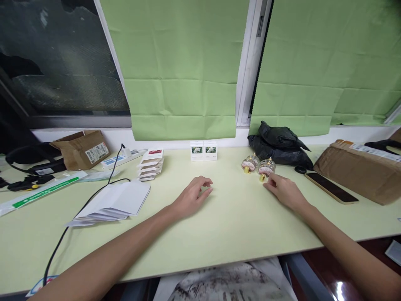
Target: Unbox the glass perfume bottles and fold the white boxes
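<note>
My left hand [192, 196] hovers just over or rests on the middle of the table, fingers loosely curved and thumb apart, with nothing in it. Two ornate clear glass bottles [249, 162] with gold-coloured caps and pinkish labels lie side by side, tilted, toward the right. At the cap end of the right-hand glass bottle [266, 166], my right hand [284, 190] has its fingers bent and drawn together; the fingertips partly hide their contact with it. Beyond my left hand, two small white boxes [197, 151] with flower pictures stand together near the wall.
Folded white papers [115, 202] and a stack of small flattened cartons [151, 165] lie left. A black cable [79, 213] crosses there from a power strip [127, 154]. Rightward are a black plastic bag [278, 146], a phone [330, 187] and a brown parcel [360, 171].
</note>
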`<action>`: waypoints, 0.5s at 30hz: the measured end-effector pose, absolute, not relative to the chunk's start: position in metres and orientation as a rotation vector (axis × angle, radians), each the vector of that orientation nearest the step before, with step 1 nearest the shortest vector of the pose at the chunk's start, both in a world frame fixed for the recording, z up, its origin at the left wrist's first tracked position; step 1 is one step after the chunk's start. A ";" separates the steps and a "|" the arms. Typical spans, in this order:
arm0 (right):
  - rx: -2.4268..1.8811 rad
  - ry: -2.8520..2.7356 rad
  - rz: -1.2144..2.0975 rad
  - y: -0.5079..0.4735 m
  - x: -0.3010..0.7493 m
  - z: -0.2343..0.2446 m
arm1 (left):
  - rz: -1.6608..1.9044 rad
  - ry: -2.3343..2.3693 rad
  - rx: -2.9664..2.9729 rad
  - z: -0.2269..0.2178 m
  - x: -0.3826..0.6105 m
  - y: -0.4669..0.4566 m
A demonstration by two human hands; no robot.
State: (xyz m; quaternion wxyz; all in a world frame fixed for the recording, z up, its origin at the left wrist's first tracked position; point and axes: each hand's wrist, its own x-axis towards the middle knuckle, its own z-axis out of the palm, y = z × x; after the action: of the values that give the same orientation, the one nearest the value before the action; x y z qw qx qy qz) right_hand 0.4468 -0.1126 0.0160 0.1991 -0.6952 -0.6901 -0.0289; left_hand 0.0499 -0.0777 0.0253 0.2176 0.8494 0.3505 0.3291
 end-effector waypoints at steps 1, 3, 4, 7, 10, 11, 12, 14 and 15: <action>-1.877 -1.978 -0.017 -0.115 0.449 0.015 | 0.908 0.967 2.358 0.026 0.050 -0.078; -1.769 -2.036 0.088 -0.117 0.453 0.012 | 0.899 0.958 2.369 0.026 0.050 -0.078; -1.743 -2.039 0.120 -0.116 0.455 0.011 | 0.898 0.952 2.375 0.027 0.050 -0.078; -1.740 -1.988 0.189 -0.109 0.459 0.008 | 0.908 0.943 2.395 0.028 0.050 -0.079; -1.752 -1.944 0.257 -0.103 0.463 0.008 | 0.903 0.943 2.402 0.028 0.050 -0.080; -1.750 -1.937 0.269 -0.102 0.464 0.009 | 0.897 0.946 2.399 0.029 0.050 -0.080; -1.747 -1.934 0.270 -0.102 0.466 0.009 | 0.892 0.951 2.396 0.029 0.050 -0.080; -1.751 -1.933 0.244 -0.104 0.469 0.009 | 0.875 0.953 2.392 0.029 0.050 -0.080; -1.760 -1.933 0.227 -0.105 0.471 0.008 | 0.868 0.952 2.393 0.029 0.050 -0.080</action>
State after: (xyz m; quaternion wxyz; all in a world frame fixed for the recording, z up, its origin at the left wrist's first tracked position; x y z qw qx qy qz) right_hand 0.4710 -0.1054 0.0080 0.2559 -0.6485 -0.7120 0.0837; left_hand 0.0495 -0.0801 0.0294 0.2105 0.8608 0.3423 0.3121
